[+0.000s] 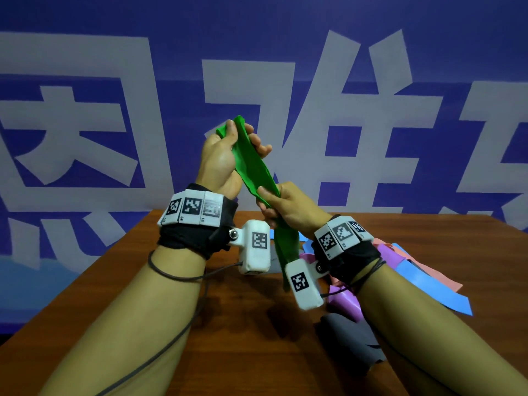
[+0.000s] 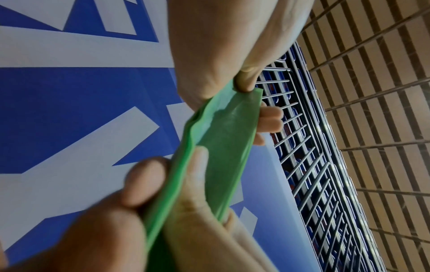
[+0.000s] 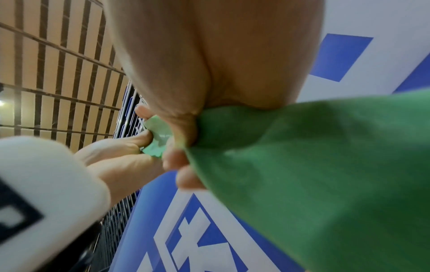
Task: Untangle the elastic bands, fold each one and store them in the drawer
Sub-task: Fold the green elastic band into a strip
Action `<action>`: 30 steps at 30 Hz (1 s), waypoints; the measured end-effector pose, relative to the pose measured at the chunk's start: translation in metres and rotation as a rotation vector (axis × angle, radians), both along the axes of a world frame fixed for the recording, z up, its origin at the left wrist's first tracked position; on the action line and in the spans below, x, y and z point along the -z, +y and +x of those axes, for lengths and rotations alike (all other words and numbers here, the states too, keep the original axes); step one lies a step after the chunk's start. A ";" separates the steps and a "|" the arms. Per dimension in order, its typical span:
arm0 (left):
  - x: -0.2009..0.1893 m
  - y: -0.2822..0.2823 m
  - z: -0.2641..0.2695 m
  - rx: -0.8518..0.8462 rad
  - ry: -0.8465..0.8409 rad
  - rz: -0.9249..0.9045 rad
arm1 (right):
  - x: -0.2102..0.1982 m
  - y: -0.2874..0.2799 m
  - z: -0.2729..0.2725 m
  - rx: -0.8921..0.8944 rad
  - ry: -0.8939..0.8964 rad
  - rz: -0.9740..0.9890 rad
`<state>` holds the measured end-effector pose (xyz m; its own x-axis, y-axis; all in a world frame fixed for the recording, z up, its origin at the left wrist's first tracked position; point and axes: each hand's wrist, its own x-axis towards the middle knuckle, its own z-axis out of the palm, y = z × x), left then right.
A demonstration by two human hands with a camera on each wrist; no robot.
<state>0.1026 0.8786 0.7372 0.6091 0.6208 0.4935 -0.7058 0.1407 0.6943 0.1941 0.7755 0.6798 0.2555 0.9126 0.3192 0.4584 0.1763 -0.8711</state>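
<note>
Both hands are raised above the far part of the table (image 1: 228,324), working one green band (image 1: 254,167). The left hand (image 1: 220,161) is the higher and farther of the two; its thumb and fingers (image 1: 261,145) are curled round the upper end of the green band, a short crumpled tip of which stands out above the grip. The right hand (image 1: 291,207) is lower and nearer, its fingers clamped on the same band further down its length. Between the two hands the band runs as a flat, slightly creased strip, sloping down from far left to near right. Below the right hand the rest of it hangs down behind the wrist devices towards the table.

On the table, to the right and partly hidden behind the right forearm, lies a loose heap of other bands: a blue band (image 1: 428,284), a pink band (image 1: 423,267), a purple band (image 1: 343,304) and a grey band (image 1: 351,338), overlapping one another. No drawer can be made out in any view.

The left wrist view shows the green band (image 2: 221,147) gripped at both ends. Behind the table stands a blue wall (image 1: 257,24) with large pale characters.
</note>
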 end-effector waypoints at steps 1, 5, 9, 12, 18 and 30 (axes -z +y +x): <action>0.004 0.002 0.002 0.002 -0.007 -0.019 | 0.003 0.001 0.003 -0.010 0.010 -0.013; 0.021 0.013 0.009 -0.012 -0.024 -0.112 | 0.013 0.003 0.012 -0.057 0.007 -0.076; 0.037 0.023 0.015 -0.019 -0.009 -0.149 | 0.025 0.010 0.022 -0.044 -0.029 -0.136; 0.043 0.029 0.019 -0.026 0.002 -0.127 | 0.035 0.011 0.029 -0.015 -0.030 -0.132; 0.042 0.026 0.027 -0.047 0.028 -0.049 | 0.044 0.017 0.040 -0.021 0.032 -0.083; 0.036 0.031 0.022 -0.082 -0.010 -0.087 | 0.044 0.017 0.038 -0.062 0.025 -0.112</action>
<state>0.1243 0.9096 0.7010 0.5502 0.7089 0.4413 -0.7241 0.1418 0.6750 0.2320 0.7920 0.6359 0.2043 0.9564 0.2086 0.4274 0.1045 -0.8980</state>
